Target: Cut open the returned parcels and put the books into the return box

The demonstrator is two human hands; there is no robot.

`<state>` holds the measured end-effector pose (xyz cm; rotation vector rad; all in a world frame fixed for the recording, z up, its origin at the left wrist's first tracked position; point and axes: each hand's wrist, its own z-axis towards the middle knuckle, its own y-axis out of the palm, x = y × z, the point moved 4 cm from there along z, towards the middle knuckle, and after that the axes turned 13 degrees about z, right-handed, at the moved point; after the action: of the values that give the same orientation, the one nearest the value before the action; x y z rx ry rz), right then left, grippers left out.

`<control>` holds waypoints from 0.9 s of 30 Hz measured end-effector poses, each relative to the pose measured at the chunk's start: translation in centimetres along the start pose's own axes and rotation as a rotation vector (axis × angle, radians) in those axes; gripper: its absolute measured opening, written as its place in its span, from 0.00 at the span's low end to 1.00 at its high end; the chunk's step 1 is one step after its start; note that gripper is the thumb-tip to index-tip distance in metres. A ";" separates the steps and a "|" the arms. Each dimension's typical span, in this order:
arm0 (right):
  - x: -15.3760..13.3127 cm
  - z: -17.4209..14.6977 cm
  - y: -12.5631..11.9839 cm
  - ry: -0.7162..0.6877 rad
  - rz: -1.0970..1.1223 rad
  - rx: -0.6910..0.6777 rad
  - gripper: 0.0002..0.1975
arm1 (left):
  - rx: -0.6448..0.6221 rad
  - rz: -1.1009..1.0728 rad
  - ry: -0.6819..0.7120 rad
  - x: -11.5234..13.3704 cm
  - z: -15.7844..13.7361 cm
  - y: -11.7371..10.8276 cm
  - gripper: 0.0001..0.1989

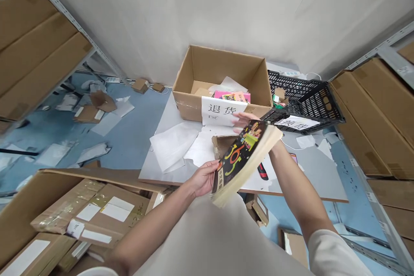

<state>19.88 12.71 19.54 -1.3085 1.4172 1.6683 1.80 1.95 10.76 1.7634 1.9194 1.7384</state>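
A thick paperback book (pixel 237 151) with a black cover and a colourful "365" is tilted above the table in front of me. My left hand (pixel 205 177) pinches its lower left edge between thumb and fingers. Behind the upper part of the book is my right hand (pixel 245 120), its stretched fingers apart and slightly blurred past the cover's edge; its palm and thumb are hidden. Under the book, a small open cardboard box (pixel 220 145) and a red and black tool handle (pixel 263 172) show in part.
Behind the book stands a large open carton (pixel 187 105) with a paper sign and pink printed packages (pixel 231 96) inside. A black plastic crate (pixel 323 101) adjoins it. White papers (pixel 174 144) lie on the table (pixel 152 172). Taped parcels (pixel 110 211) fill a carton at lower left.
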 end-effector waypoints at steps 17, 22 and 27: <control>-0.3 1.4 -3.9 0.050 -0.140 0.290 0.22 | 0.324 0.416 0.237 1.9 -0.1 -3.2 0.27; -0.5 0.9 -4.3 0.037 -0.119 0.272 0.24 | 0.341 0.374 0.247 1.9 -0.2 -2.7 0.26; -0.6 0.8 -2.8 -0.041 0.015 0.124 0.39 | 0.173 0.126 0.204 1.3 0.4 -1.0 0.21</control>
<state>22.36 14.31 18.99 -1.1914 1.4840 1.5814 0.91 3.39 10.70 1.8648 2.1417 1.9148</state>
